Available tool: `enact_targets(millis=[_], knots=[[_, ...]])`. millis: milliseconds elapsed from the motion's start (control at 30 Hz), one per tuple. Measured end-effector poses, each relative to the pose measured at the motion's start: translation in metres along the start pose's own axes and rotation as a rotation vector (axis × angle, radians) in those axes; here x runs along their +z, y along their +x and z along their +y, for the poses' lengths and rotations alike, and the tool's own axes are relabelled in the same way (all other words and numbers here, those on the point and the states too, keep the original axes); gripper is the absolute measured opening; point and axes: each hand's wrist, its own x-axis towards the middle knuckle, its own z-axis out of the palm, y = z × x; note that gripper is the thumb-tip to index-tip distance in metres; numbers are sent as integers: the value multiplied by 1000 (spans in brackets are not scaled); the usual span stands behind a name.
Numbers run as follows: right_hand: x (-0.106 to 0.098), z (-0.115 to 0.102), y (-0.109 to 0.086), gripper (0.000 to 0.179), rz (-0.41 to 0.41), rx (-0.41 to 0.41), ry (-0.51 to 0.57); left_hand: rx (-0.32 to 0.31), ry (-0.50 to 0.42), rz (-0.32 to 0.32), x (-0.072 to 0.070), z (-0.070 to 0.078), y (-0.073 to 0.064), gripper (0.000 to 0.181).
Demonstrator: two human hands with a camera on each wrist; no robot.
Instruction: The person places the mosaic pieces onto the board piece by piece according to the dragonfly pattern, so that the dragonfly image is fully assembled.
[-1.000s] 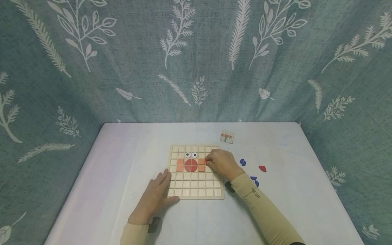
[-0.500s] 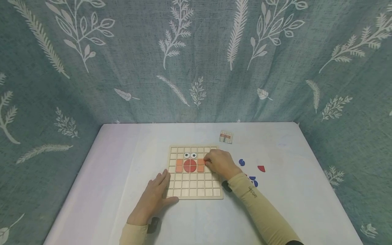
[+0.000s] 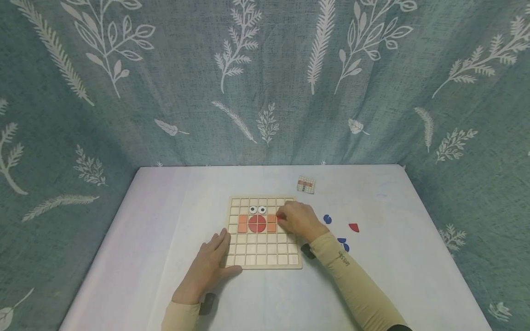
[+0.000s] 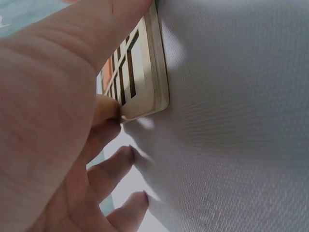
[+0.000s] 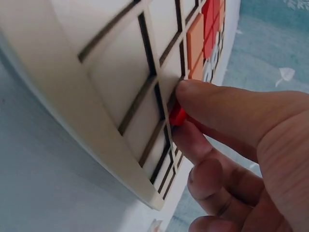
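A square wooden grid board lies on the white table. Set in its upper rows are two round eye pieces, a red disc of quarter pieces, and orange squares on both sides of the disc. My right hand pinches a small red piece between thumb and finger, right at a cell beside the right-hand orange squares; fingers hide most of its shape. Spread fingers of my left hand rest along the board's lower left, with the thumb at its near edge.
Right of the board lie a red quarter-circle piece and several blue pieces, some partly behind the right sleeve. A small patterned card is beyond the board's far right corner. Leaf-patterned curtains enclose the table's back and sides.
The hands hold nearly the same positions; the right hand keeps pinching the red piece at the same part of the board. The whole head view has shifted slightly.
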Motion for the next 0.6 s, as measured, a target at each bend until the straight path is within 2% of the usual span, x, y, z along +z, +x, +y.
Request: enact_targets(millis=[233, 467, 600], knots=[[3, 0, -1, 16, 13, 3, 20, 2, -23, 21, 1, 0, 1, 97], [10, -1, -6, 10, 114, -45, 11, 16, -21, 31, 2, 0, 2, 98], [14, -1, -9, 13, 147, -59, 15, 15, -20, 37, 3, -1, 2, 98]])
